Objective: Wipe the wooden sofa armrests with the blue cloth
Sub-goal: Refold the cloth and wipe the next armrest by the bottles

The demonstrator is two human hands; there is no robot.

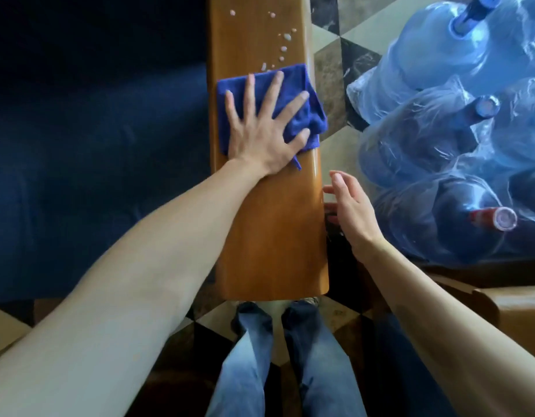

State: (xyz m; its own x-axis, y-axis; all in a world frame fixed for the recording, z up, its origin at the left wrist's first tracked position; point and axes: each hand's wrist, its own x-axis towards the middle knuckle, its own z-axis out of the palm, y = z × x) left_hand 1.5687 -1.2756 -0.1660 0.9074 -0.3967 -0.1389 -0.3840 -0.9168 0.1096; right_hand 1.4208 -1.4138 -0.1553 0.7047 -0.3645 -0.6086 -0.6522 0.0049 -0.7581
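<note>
A long glossy wooden armrest [269, 236] runs away from me down the middle of the view. The folded blue cloth [302, 115] lies across it about halfway up. My left hand [260, 130] presses flat on the cloth with fingers spread. Beyond the cloth, small white droplets [286, 37] dot the wood. My right hand [350, 212] hovers just off the armrest's right edge, fingers loosely apart, holding nothing.
The dark blue sofa seat [94, 130] fills the left side. Several large plastic-wrapped water jugs [456, 130] crowd the floor to the right. A checkered tile floor [332, 55] shows between them. My jeans-clad legs [284, 365] stand at the armrest's near end.
</note>
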